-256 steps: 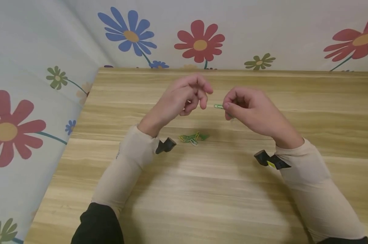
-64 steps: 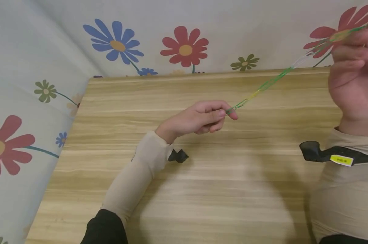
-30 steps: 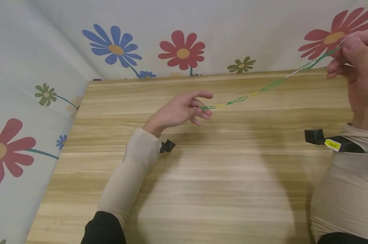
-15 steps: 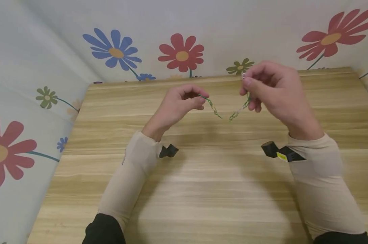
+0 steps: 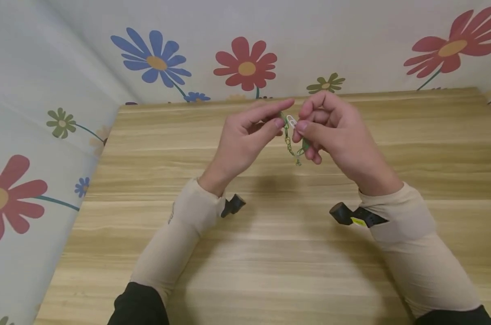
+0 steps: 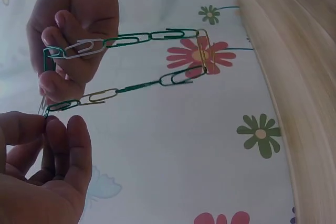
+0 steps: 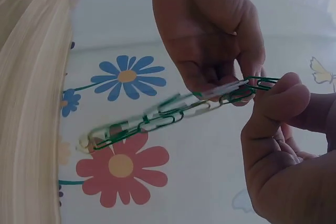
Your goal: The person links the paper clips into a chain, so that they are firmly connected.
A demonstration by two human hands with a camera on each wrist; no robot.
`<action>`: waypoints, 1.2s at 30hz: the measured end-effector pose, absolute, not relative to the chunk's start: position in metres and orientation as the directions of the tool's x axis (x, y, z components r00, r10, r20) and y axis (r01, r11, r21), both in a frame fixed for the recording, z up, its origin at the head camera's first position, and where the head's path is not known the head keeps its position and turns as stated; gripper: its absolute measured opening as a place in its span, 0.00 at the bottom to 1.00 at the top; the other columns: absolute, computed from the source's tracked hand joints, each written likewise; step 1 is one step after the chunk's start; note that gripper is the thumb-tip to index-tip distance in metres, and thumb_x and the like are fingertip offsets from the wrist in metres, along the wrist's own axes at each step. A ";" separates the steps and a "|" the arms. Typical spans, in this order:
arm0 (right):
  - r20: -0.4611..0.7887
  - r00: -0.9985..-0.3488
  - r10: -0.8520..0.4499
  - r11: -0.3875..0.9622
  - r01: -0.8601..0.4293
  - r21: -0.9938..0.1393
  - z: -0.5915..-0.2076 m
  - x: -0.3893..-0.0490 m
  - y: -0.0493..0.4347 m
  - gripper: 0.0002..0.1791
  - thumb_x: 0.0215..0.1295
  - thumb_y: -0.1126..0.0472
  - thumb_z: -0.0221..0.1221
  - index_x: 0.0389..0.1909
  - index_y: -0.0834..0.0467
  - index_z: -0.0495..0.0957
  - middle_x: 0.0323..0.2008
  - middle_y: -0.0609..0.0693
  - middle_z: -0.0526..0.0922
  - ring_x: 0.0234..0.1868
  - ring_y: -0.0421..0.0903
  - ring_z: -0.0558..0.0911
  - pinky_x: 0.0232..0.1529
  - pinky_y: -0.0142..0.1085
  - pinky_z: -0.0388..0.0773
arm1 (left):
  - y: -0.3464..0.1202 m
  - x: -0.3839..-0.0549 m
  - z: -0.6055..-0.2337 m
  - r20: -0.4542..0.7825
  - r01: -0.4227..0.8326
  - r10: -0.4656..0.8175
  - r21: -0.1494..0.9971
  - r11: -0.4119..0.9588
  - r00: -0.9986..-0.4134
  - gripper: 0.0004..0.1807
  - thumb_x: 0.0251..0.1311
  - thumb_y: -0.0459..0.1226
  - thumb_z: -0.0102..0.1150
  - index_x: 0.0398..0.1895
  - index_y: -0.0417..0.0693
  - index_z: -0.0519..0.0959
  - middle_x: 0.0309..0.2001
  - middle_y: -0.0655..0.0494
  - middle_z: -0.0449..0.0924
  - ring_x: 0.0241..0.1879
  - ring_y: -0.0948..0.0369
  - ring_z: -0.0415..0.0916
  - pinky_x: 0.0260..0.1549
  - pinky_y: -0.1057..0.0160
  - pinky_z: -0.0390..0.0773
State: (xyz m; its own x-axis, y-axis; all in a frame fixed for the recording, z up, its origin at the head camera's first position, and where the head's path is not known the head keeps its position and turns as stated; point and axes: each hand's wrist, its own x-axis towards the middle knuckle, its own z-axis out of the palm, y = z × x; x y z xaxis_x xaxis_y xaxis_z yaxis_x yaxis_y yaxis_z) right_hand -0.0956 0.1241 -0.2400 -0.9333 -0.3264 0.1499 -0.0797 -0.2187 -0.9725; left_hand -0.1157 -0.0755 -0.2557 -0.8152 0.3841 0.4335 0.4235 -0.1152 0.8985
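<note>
A chain of linked paper clips point(image 6: 139, 85), mostly green with some yellow and white ones, hangs in a loop between the two hands above the table. My left hand point(image 5: 243, 137) pinches a green clip at one end between thumb and fingers. The right hand point(image 5: 347, 140) pinches a white paper clip point(image 5: 291, 121) between thumb and forefinger, its tip close to the left fingertips. In the left wrist view the chain runs past the right hand's lower fingers point(image 6: 63, 51). Part of the chain point(image 7: 163, 121) is blurred in the right wrist view.
The wooden table point(image 5: 294, 253) lies below both hands. Behind it and along its left side hangs a pale cloth point(image 5: 334, 40) printed with flowers. Black wrist cameras point(image 5: 340, 213) are strapped over the beige sleeves.
Paper clips that lay on the table in the oldest frame are up in the hands. The chain, stretched diagonally earlier, now hangs as a loop; my right hand has come down leftward beside the left.
</note>
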 end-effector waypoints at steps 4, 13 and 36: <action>0.140 -0.920 -0.367 -0.284 -0.033 -0.958 -0.238 -0.096 0.124 0.04 0.70 0.75 0.55 0.40 0.68 0.68 0.25 0.60 0.77 0.15 0.48 0.71 0.13 0.35 0.69 | -0.074 -0.111 -0.253 0.504 0.509 0.382 0.855 -0.095 -0.775 0.18 0.67 0.24 0.57 0.59 0.28 0.77 0.43 0.46 0.78 0.39 0.54 0.72 0.38 0.59 0.79; 0.133 -0.907 -0.401 -0.371 0.028 -0.928 -0.235 -0.096 0.124 0.03 0.70 0.77 0.51 0.39 0.68 0.68 0.23 0.57 0.76 0.13 0.45 0.71 0.12 0.31 0.68 | -0.074 -0.108 -0.250 0.549 0.558 0.352 0.825 -0.088 -0.758 0.11 0.64 0.21 0.59 0.49 0.26 0.76 0.44 0.40 0.80 0.40 0.52 0.77 0.40 0.56 0.80; 0.074 -0.912 -0.404 -0.311 0.061 -0.949 -0.228 -0.091 0.130 0.04 0.66 0.79 0.51 0.36 0.69 0.68 0.19 0.57 0.73 0.11 0.46 0.67 0.09 0.32 0.63 | -0.076 -0.109 -0.249 0.548 0.537 0.339 0.833 -0.137 -0.764 0.09 0.61 0.20 0.61 0.44 0.26 0.78 0.39 0.44 0.82 0.36 0.52 0.80 0.39 0.53 0.83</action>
